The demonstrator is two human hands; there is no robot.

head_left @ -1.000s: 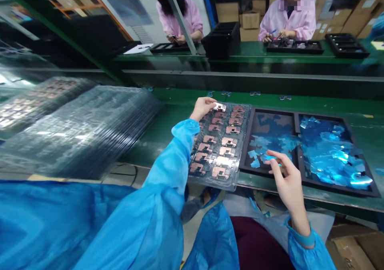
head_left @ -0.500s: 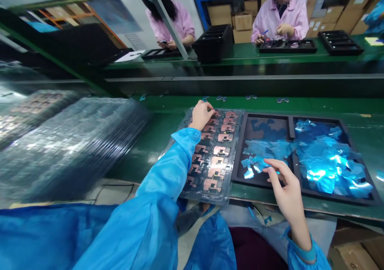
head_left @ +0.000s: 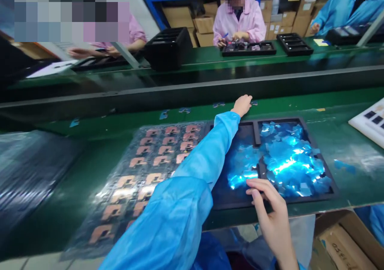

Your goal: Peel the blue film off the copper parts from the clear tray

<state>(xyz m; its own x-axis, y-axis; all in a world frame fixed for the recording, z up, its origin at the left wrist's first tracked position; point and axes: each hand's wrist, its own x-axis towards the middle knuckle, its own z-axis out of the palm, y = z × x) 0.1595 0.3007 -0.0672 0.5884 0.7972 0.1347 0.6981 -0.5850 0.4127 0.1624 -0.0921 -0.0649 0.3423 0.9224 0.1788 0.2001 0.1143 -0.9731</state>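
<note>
My left hand (head_left: 242, 104) reaches far over the black two-compartment tray (head_left: 306, 198) to the green belt (head_left: 300, 102). Its fingers are curled down, pinching a small blue piece (head_left: 254, 102) there. My right hand (head_left: 270, 214) rests on the tray's near rim, fingers spread, holding nothing. Both compartments hold shiny blue film scraps (head_left: 288, 158). A clear blister tray (head_left: 150, 162) with rows of copper-coloured parts lies to the left of the black tray, partly under my blue sleeve.
Small blue pieces (head_left: 219, 105) lie along the belt's far edge. A blurred stack of clear trays (head_left: 30, 174) is at the left, a white tray (head_left: 369, 122) at the right, a cardboard box (head_left: 345, 242) below it. People in pink (head_left: 240, 22) work at black trays opposite.
My left hand left the top of the blister tray and stretched right and forward to the belt beyond the black tray. The view swung right. My right hand stayed on the tray's near rim.
</note>
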